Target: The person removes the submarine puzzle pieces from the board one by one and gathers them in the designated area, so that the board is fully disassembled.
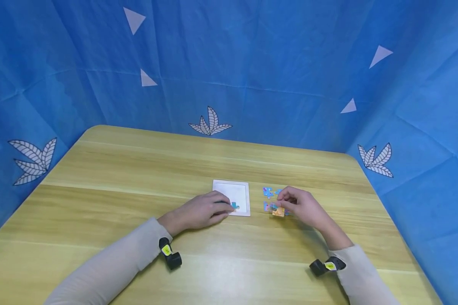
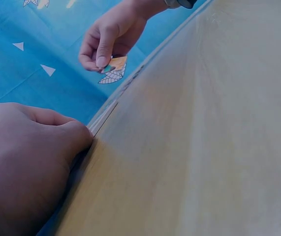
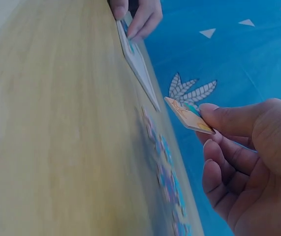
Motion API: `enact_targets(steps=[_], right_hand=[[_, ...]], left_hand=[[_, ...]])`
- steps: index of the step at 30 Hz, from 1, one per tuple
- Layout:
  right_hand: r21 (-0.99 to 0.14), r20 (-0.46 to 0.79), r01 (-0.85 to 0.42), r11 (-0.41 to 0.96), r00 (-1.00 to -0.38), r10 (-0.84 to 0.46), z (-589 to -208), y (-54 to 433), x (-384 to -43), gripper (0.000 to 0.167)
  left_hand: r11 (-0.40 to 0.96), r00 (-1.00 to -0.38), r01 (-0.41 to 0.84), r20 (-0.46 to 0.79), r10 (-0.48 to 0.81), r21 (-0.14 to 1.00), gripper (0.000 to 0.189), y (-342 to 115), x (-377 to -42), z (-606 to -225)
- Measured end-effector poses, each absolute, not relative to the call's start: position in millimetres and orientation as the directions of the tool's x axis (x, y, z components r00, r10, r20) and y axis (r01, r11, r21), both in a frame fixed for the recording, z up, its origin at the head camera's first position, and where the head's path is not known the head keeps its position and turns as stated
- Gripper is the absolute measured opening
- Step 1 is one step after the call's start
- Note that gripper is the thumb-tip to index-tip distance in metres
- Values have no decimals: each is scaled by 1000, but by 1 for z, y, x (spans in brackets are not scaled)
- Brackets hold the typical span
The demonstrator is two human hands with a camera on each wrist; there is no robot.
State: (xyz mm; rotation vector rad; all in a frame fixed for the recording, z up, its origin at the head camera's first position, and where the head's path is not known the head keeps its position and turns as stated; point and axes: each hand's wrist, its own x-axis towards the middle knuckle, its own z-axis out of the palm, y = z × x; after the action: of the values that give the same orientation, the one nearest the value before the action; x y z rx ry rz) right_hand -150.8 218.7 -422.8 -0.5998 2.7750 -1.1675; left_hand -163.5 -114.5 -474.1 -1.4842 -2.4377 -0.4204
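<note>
A square white puzzle tray (image 1: 242, 192) with a raised rim lies flat on the table. My left hand (image 1: 208, 209) rests over its near left part, fingertips on a teal and tan puzzle piece (image 1: 234, 205) inside; the fingers partly cover that piece. My right hand (image 1: 301, 206) pinches an orange and green puzzle piece (image 3: 189, 118) between thumb and fingers. It holds this piece raised and tilted, right of the tray. Beneath it, several blue and purple puzzle pieces (image 1: 268, 192) lie loose on the table, some hidden by the hand.
The wood-patterned table (image 1: 137, 169) spreads around the tray on all sides. A blue cloth (image 1: 252, 55) with white triangles and leaf prints hangs behind it and along both sides. Each wrist wears a strapped black camera (image 1: 173, 260).
</note>
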Motion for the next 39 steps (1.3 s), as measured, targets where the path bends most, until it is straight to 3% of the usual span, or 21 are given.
enact_targets(steps=[16,28,39], right_hand=[[-694,59,-289,659,-935,-349,-428,256,-142,8],[-702,-49,-181,689,-953,-300,-434,281,-133,10],[-682,-37,-212,700,-945,-324,-439,291,-132,9]], left_hand=[[449,-455,887,368,811,109,27,-114,-163,-472],[450,-450,888,366,815,92,28,-114,-164,-471],[451,-457,886,360,813,107,28,-114,-164,-472]])
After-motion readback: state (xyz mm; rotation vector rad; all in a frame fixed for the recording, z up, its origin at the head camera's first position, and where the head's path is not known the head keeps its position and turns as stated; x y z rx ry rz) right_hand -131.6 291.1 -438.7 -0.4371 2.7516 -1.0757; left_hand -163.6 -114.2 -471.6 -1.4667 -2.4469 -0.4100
